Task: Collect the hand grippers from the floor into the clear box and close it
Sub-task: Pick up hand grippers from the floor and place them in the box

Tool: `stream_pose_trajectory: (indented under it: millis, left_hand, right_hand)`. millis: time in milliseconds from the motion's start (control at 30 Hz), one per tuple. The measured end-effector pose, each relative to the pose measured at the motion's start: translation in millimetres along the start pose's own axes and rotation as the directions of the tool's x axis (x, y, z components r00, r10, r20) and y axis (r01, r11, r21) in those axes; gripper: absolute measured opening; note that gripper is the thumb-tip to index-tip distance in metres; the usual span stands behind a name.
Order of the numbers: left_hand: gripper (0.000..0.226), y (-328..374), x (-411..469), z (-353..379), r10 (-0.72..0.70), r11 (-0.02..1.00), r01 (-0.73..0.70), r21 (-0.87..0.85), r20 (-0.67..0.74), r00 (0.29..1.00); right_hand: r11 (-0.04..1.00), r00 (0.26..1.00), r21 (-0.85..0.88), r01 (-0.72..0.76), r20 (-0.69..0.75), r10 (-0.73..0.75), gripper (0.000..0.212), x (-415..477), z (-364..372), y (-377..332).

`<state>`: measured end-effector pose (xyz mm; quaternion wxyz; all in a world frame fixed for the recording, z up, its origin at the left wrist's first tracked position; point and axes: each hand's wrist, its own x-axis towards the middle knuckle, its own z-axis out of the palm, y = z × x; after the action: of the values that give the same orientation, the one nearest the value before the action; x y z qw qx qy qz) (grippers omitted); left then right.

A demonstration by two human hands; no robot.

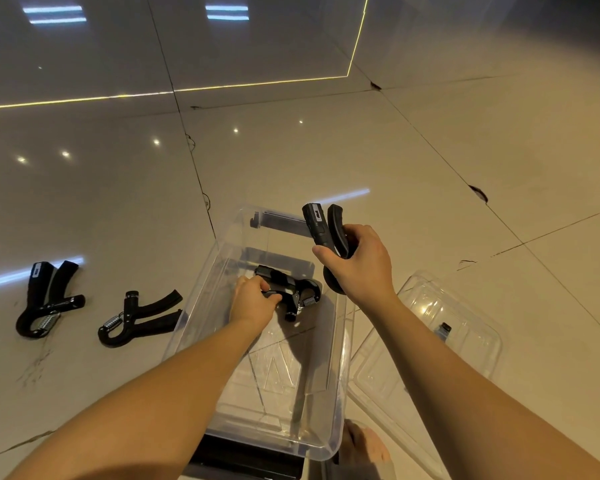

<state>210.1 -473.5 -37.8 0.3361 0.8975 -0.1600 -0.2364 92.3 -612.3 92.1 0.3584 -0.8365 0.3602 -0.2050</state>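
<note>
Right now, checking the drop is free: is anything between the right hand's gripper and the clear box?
The lid is off, on the floor to the right. But the left hand and the gripper it holds occupy the clear box's far end.

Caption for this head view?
Left hand grips one gripper inside the clear box, right hand another above; two lie outside.

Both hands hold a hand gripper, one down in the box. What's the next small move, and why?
Probably open the left hand: its hand gripper already lies low inside the clear box, and the right hand holds a second gripper above the rim.
</note>
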Motion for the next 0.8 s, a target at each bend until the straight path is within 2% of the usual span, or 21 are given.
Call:
stream_pose_trajectory:
  millis: [67,133,200,267,367,433,567,700,800]
  left_hand:
    - [0.021,3.1,1.2,-7.9,-0.035,0.999,0.037,-0.031,0.079,0.996]
    - [0.018,17.2,-2.5,-26.8,-0.103,0.972,0.132,-0.192,0.153,0.983]
    - [0.011,44.0,-13.3,-57.0,-0.133,0.857,0.206,-0.472,0.183,0.974]
    - [0.017,75.7,-28.2,-92.5,-0.076,0.749,0.189,-0.635,0.201,0.977]
    - [0.031,107.7,-48.9,-132.2,0.045,0.729,0.139,-0.67,0.249,0.967]
    - [0.03,120.0,-62.0,-147.4,0.09,0.745,0.124,-0.655,0.284,0.955]
    - [0.021,128.7,-84.0,-171.9,0.119,0.701,0.05,-0.711,0.186,0.975]
    - [0.024,124.4,-98.3,-195.4,0.141,0.692,-0.009,-0.721,0.122,0.982]
    - [0.026,117.4,-105.1,-206.5,0.153,0.635,0.004,-0.773,0.131,0.98]
  right_hand:
    - [1.0,1.0,-0.001,-0.006,0.01,0.006,0.054,-0.5,0.4,-0.8]
    - [1.0,1.0,-0.003,-0.009,0.018,0.009,0.054,-1.7,-1.1,-3.2]
    - [1.0,0.999,-0.025,0.015,0.041,-0.014,0.053,-3.4,-3.8,-7.9]
    - [0.996,0.996,-0.065,0.062,0.074,-0.057,0.052,-6.0,-7.5,-16.0]
    - [0.983,0.981,-0.105,0.152,0.138,-0.137,0.049,-11.8,-12.7,-35.7]
    - [0.971,0.966,-0.113,0.21,0.176,-0.189,0.05,-17.0,-16.2,-55.0]
    - [0.945,0.933,-0.127,0.302,0.243,-0.266,0.054,-25.5,-21.5,-92.4]
    - [0.969,0.907,-0.03,0.245,0.359,-0.218,0.045,-17.8,-45.6,-123.2]
    - [0.997,0.871,0.04,0.07,0.484,-0.081,0.031,0.3,-79.3,-131.2]
